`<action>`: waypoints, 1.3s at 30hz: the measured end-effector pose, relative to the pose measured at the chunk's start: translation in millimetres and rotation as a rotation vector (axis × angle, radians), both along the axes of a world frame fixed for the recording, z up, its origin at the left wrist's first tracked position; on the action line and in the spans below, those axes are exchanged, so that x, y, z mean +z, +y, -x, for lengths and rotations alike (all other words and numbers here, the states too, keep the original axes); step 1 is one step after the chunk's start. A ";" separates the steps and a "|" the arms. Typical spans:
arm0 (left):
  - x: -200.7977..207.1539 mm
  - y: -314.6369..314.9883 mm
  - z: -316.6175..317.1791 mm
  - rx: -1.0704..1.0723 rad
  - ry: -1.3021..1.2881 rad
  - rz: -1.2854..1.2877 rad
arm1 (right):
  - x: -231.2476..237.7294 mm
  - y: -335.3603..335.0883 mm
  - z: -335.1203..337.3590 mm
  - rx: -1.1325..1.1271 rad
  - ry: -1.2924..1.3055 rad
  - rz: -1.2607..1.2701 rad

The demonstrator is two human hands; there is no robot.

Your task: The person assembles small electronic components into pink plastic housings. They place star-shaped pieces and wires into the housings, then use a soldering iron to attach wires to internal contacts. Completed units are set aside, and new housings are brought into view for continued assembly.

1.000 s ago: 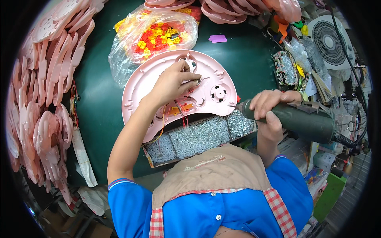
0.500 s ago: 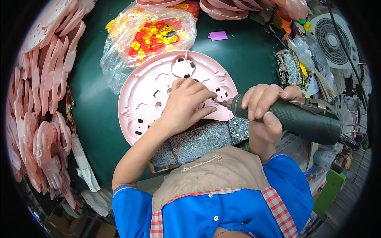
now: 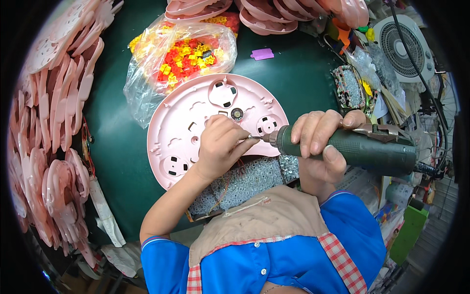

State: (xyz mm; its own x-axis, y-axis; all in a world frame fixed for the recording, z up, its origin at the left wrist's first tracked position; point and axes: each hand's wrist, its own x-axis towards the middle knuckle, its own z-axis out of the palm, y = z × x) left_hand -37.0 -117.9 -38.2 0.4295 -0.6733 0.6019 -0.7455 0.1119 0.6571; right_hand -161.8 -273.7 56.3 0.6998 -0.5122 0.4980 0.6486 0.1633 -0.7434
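The right hand grips the electric screwdriver, the left hand pinches its bit over the pink round plate mid-tabletop; a slipping bit could nick fingertips

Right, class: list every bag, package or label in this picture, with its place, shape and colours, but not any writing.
Clear bag: top centre on the green table, crumpled, full of red and yellow plastic pieces.
Purple tag: right of the bag, small and flat.
Screw tray: under the left hand, shallow, full of silver screws.
No screens or signs visible.
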 end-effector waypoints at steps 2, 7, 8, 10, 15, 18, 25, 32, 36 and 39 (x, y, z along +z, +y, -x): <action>4.2 -1.1 -3.2 0.049 -0.199 0.057 | 0.3 3.7 -3.0 -0.013 -0.022 0.012; 8.6 0.4 -13.5 0.150 -0.206 -0.226 | -35.0 -8.9 -32.6 -0.073 -0.024 0.310; 4.2 2.1 -13.1 0.142 -0.166 -0.253 | -40.4 -10.8 -38.9 -0.088 -0.004 0.315; -6.8 5.1 -10.6 0.129 -0.086 -0.307 | -50.3 -15.6 -47.8 -0.110 -0.005 0.304; -11.1 5.7 -8.7 0.127 -0.039 -0.304 | -58.8 -10.5 -56.2 -0.157 0.090 0.263; -15.7 6.9 -7.2 0.136 -0.016 -0.319 | -61.6 -7.1 -63.3 -0.128 0.145 0.307; -18.3 6.4 -7.8 0.141 -0.010 -0.322 | -66.0 -14.2 -68.3 -0.046 0.100 0.415; 5.5 20.5 -7.7 0.121 0.091 -0.395 | -14.3 -25.1 18.0 0.151 -0.007 0.194; 20.0 7.7 17.4 0.097 -0.080 -0.249 | -41.1 -39.2 64.4 0.107 0.358 0.406; 19.0 -0.7 44.2 -0.090 -0.051 -0.290 | -57.7 -30.5 68.8 -0.019 0.295 0.275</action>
State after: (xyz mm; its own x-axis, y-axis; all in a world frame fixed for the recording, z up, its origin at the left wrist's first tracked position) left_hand -81.2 -118.6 -19.2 0.3348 -0.8541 0.3981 -0.7739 -0.0082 0.6332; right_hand -230.6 -304.1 -1.4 0.8246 -0.4020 0.3979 0.4022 -0.0780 -0.9122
